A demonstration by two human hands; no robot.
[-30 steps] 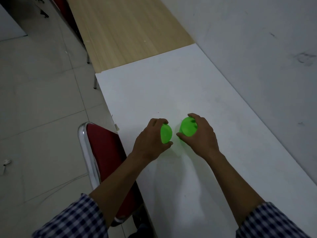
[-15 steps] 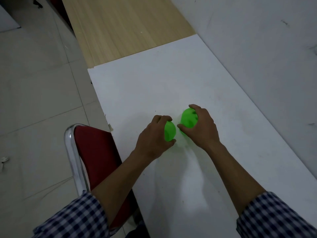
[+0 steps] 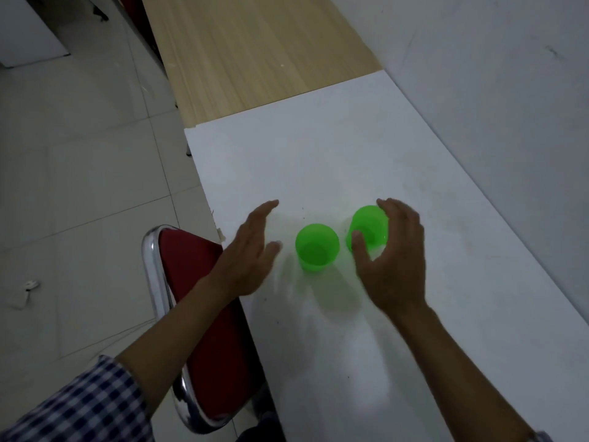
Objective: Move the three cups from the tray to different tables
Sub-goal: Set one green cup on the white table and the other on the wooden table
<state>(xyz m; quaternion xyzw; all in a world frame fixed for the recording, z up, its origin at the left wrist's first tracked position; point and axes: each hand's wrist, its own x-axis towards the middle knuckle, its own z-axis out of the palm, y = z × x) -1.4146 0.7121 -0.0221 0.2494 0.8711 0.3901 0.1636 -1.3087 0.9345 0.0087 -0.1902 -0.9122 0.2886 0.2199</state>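
Two bright green plastic cups stand upright, mouths up, on the white table (image 3: 318,161). The left green cup (image 3: 315,247) stands free. My left hand (image 3: 251,253) is a short way to its left, fingers spread, holding nothing. The right green cup (image 3: 368,223) tilts slightly, and my right hand (image 3: 395,260) curls around it, thumb on its near side and fingers over its far rim. The two cups are a small gap apart. No tray and no third cup are in view.
A light wooden table (image 3: 255,52) butts against the far end of the white one. A red chair with a chrome frame (image 3: 197,282) stands at the table's left edge, under my left forearm. A grey wall (image 3: 510,90) runs along the right. Tiled floor lies to the left.
My left hand has let go of the left cup and drawn back to the left, opening. The right hand stays on the right cup. The cups now stand further apart.
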